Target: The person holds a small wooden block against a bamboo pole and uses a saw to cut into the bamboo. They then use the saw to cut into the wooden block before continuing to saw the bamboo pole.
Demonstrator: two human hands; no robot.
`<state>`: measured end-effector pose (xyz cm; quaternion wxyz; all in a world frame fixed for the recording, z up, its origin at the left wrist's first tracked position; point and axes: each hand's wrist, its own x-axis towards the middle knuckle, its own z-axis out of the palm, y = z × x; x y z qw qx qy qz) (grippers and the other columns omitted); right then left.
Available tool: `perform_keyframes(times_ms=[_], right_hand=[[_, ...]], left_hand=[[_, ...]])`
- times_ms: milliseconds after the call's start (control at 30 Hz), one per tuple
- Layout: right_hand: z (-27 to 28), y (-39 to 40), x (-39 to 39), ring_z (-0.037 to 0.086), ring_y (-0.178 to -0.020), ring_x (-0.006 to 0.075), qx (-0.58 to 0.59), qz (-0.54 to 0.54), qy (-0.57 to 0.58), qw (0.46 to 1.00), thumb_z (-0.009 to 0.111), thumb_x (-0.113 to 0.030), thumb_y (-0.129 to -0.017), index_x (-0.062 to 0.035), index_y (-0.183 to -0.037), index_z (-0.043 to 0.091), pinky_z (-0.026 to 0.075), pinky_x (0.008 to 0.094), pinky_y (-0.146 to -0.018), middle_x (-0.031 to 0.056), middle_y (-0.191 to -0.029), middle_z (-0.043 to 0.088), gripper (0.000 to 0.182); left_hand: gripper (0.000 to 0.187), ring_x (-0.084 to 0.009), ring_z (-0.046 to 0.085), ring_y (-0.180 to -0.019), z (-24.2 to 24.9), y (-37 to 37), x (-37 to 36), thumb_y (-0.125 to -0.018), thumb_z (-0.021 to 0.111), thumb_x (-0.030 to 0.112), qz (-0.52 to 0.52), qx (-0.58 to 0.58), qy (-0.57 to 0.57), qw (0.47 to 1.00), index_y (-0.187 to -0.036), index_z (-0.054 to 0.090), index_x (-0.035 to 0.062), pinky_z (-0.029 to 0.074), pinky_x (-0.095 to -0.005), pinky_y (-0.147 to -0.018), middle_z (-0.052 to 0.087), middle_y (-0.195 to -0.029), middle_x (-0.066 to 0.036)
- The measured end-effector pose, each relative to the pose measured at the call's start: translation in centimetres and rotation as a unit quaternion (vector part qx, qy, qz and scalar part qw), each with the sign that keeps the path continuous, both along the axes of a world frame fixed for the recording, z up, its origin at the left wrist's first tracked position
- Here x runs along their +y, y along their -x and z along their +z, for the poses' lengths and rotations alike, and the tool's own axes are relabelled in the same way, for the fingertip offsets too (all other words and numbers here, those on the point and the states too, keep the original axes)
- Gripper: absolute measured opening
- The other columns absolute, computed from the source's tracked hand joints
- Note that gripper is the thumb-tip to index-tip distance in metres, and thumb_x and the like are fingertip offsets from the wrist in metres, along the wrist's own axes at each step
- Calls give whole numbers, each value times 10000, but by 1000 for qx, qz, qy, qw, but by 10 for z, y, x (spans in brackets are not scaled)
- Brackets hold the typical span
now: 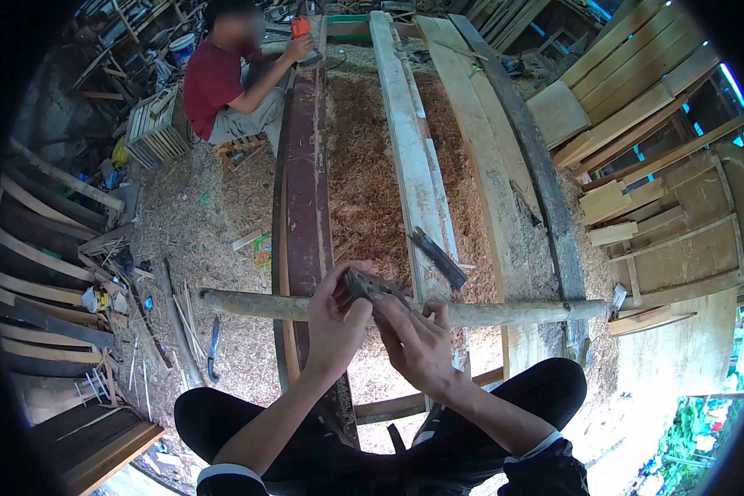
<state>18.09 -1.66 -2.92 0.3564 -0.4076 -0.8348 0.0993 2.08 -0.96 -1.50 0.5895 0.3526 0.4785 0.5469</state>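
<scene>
Small dark object (374, 287) pinched between left hand (336, 318) and right hand (417, 339): mostly covered by fingers, kind not tellable. Bamboo pole (504, 312) hidden mid-length behind both hands. Dark rim vignette cutting off stacked boards (628, 83) at 2 o'clock and lumber (37, 289) at 9 o'clock. Red item (300, 26) in a co-worker's hand at 12 o'clock too small to identify. Knees cropped at 6 o'clock.

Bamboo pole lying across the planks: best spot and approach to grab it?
Grip the bamboo pole on its bare right stretch, from above, fingers wrapping the round shaft. It lies level across the planks, with both hands, left hand and right hand, and a small dark block crowding its middle. The left end sits low over sawdust.
</scene>
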Motion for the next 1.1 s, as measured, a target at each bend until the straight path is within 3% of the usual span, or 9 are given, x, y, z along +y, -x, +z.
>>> perform_keyframes(times_ms=[233,300,367,467,533,667,867,1000,1100], right_hand=[[-13,-9,13,710,-882,269,89,-6,186,978,735,-46,-847,-81,-1460,414,441,401,-885,164,-1037,714,693],[-16,-11,27,701,-959,346,333,63,344,876,710,-124,-900,-68,-1385,500,486,435,-917,200,-1015,712,532],[-51,-34,58,683,-999,380,329,14,377,866,685,-178,-927,-55,-1336,541,501,446,-920,210,-1040,706,451],[-141,-79,91,644,-1125,318,112,-175,371,905,596,-238,-987,-18,-1397,476,511,386,-913,193,-1244,658,480],[-206,-105,104,621,-1147,341,68,-200,376,902,610,-235,-970,-18,-1393,475,499,400,-933,204,-1274,632,495],[-243,-116,121,519,-1235,396,-88,-287,291,908,670,-217,-901,-54,-1393,477,440,455,-999,216,-1305,581,554],[-254,-116,131,471,-1252,380,-176,-319,330,871,727,-207,-852,-80,-1423,437,365,545,-1035,173,-1243,556,652],[-237,-118,135,593,-1055,384,-155,-202,336,907,660,-144,-889,-40,-1148,588,490,522,-847,185,-1128,571,288],[-182,-104,142,614,-885,426,-80,-170,278,942,592,-123,-938,-7,-1001,582,520,529,-713,206,-1091,553,133]], left_hand=[[822,-226,482,-1285,-47,-12,6,-905,726,146,-49,83,-54,994,-1532,201,59,416,-383,-1090,470,-1374,-174],[758,-172,530,-1199,-57,-4,10,-926,699,87,-53,64,-9,997,-1523,232,84,471,-314,-1036,518,-1271,-98],[756,-162,539,-1143,-60,2,23,-930,698,94,-60,69,13,996,-1525,232,90,486,-305,-1003,516,-1207,-77],[797,-145,550,-1052,-87,3,34,-919,712,103,-72,102,26,992,-1540,213,92,514,-303,-938,511,-1124,-50],[815,-146,549,-1042,-99,-2,43,-921,707,110,-68,110,45,991,-1553,194,89,507,-321,-951,513,-1125,-52],[762,-140,548,-1073,-113,-19,53,-944,686,135,-128,95,67,985,-1546,222,78,484,-336,-974,509,-1167,-43],[699,-130,524,-1117,-119,-21,53,-939,678,87,-103,98,67,988,-1515,282,74,481,-331,-972,512,-1213,-44],[777,-121,516,-1037,-88,-17,60,-924,680,58,-84,73,17,994,-1547,215,81,474,-310,-904,503,-1165,-35],[819,-131,497,-1077,-56,-9,63,-895,762,250,-90,32,21,995,-1529,270,85,453,-309,-961,468,-1168,-49]])
